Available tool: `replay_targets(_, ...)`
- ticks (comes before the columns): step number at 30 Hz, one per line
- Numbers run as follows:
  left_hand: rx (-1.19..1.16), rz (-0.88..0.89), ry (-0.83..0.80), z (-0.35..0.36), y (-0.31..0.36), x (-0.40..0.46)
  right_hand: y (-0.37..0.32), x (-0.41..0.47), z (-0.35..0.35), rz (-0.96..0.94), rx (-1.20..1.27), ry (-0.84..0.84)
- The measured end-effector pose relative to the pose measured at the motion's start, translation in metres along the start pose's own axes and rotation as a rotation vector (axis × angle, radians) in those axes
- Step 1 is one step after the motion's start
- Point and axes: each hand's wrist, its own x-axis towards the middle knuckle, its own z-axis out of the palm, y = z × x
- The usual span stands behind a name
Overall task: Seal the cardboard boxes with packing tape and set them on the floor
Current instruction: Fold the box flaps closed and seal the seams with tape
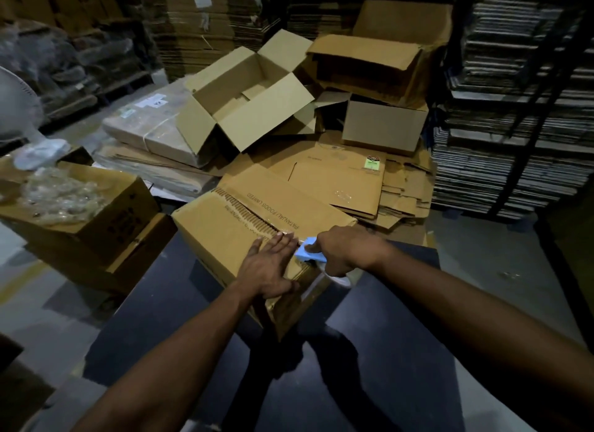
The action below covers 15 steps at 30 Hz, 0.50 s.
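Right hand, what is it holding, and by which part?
The right hand grips the blue tape dispenser round its rear body, forefinger pressed along its top.

2 bare forearms, no sleeves, hands [270, 264] ungloved

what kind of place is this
Most likely a packaging warehouse or packing area: tall stacks of flattened cartons fill the background, open boxes lie piled nearby, and a cardboard box is being taped with a blue tape dispenser.

Matt brown corrugated cardboard box [225, 226]; smooth blue plastic tape dispenser [307, 255]; dark matt table [385, 351].
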Motion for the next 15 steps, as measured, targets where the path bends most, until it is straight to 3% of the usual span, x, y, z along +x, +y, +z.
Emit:
replay_targets(8, 0.042, -0.032, -0.040, -0.005, 0.021, -0.001, 0.009, -0.013, 0.013, 0.028, 0.028, -0.008)
replay_targets(15, -0.040, -0.002, 0.029, 0.003, 0.031, 0.008, 0.008, -0.005, 0.010, 0.054, 0.048, 0.010)
